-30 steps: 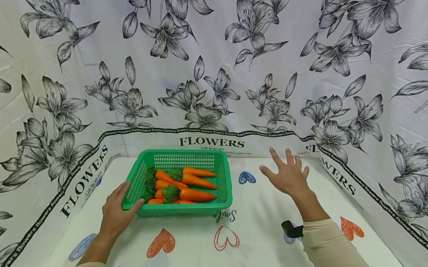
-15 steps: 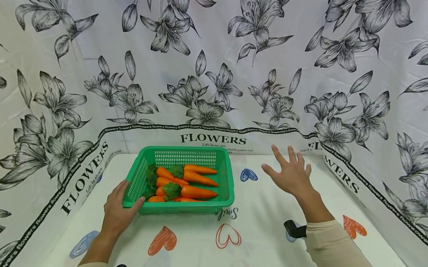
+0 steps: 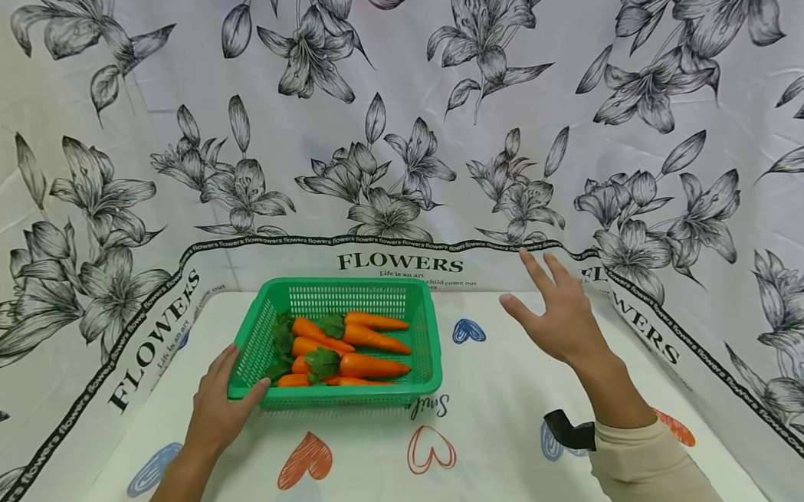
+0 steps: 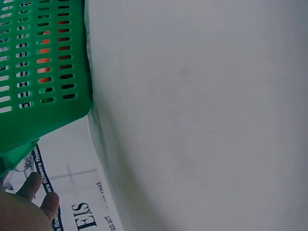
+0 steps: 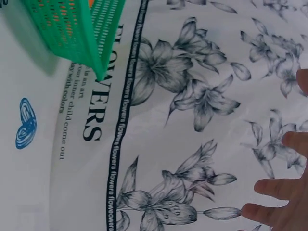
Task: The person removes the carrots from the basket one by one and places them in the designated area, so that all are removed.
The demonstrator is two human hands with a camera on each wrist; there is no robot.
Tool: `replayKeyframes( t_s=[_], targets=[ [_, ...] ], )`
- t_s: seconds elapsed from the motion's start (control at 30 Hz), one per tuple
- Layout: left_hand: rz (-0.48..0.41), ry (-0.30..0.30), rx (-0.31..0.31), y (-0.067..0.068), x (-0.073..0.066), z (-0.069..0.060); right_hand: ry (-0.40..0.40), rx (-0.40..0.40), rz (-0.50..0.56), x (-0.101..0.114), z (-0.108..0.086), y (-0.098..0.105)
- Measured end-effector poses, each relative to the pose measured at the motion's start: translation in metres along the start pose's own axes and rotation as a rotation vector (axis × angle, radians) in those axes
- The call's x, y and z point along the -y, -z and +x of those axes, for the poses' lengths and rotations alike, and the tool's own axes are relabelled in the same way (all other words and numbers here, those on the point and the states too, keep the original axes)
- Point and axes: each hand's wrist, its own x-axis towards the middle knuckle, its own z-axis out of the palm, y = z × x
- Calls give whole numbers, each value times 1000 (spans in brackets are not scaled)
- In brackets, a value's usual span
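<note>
A green perforated plastic basket (image 3: 350, 393) stands on the table, left of centre. Several orange carrots (image 3: 376, 365) with green leafy tops (image 3: 283, 336) lie inside it. My left hand (image 3: 218, 404) holds the basket's near left corner, thumb on the near rim and fingers along the left side. In the left wrist view, two fingers of the left hand (image 4: 26, 207) stick out below the basket rim (image 4: 19, 151). My right hand (image 3: 561, 314) hovers over the table to the basket's right, fingers spread and holding nothing. Fingers of the right hand (image 5: 284, 197) also show in the right wrist view.
The white table cover (image 3: 495, 422) carries printed red and blue hearts. A white curtain (image 3: 426, 73) with black flower prints hangs behind and along both sides. Black camera mounts (image 3: 568, 430) sit at the wrists.
My right hand has moved slightly right and farther up, with its fingers still spread. The left hand stays at the basket corner. Basket and carrots keep their places; the head view shifts a little.
</note>
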Motion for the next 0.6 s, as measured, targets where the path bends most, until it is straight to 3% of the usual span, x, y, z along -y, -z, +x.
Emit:
replayKeyframes(
  t_s=[0.17, 0.33, 0.47, 0.6],
  targets=[
    [-12, 15, 23, 2, -1, 0, 96, -66, 112, 9, 0, 13],
    [-29, 22, 50, 2, -1, 0, 226, -194, 244, 19, -2, 21],
    [-41, 21, 66, 4, -1, -1, 327, -293, 444, 29, -5, 24],
    [-51, 27, 74, 5, -2, -1, 421, -319, 681, 39, -5, 27]
  ],
)
